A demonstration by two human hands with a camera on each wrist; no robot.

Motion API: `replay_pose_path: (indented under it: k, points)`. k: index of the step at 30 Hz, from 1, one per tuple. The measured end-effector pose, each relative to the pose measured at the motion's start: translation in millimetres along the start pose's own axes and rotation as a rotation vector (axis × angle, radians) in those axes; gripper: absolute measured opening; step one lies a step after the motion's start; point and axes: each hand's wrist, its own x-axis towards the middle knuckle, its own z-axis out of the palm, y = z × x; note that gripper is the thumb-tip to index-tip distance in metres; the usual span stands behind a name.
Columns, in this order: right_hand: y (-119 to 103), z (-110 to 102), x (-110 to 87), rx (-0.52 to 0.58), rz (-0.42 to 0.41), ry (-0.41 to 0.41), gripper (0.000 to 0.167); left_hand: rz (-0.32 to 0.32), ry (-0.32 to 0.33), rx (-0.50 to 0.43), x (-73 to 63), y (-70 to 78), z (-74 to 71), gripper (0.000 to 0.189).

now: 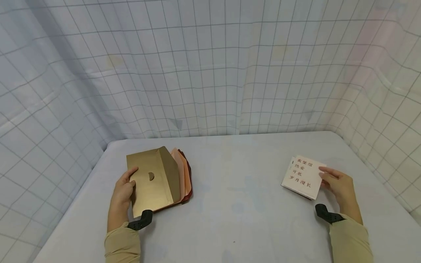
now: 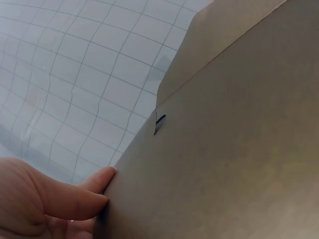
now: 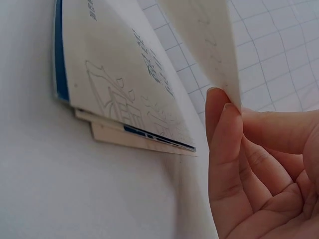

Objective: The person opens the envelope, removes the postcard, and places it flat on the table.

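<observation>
In the head view, my left hand point(image 1: 123, 191) grips the left edge of a gold envelope point(image 1: 149, 184) with a half-moon cutout and a flap standing partly raised. Pink, orange and red envelopes point(image 1: 187, 179) fan out behind its right side. The left wrist view shows the thumb point(image 2: 75, 201) at the gold envelope's edge. At the right of the table, my right hand point(image 1: 338, 184) pinches a white card point(image 1: 303, 176) printed with red characters. Seen from the right wrist, this card point(image 3: 219, 45) is raised at an angle above a stack of printed cards point(image 3: 119, 84).
A white-covered table point(image 1: 227, 204) stretches between the two hands. A white curtain with a dark grid point(image 1: 210, 73) hangs behind it and along both sides. Black camera mounts point(image 1: 141, 220) sit on both wrists.
</observation>
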Motion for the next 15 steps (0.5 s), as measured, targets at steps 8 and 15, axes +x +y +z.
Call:
replay_pose_path:
  k: [8, 15]
  points:
    - [3.6, 0.9, 2.9, -0.02, 0.006, 0.007, 0.016, -0.065, -0.03, 0.043, -0.2, 4.8, 2.7, 0.056]
    - [5.0, 2.6, 4.1, -0.026, 0.018, 0.004, 0.019, -0.05, -0.051, 0.073, 2.1, 3.3, 5.5, 0.056]
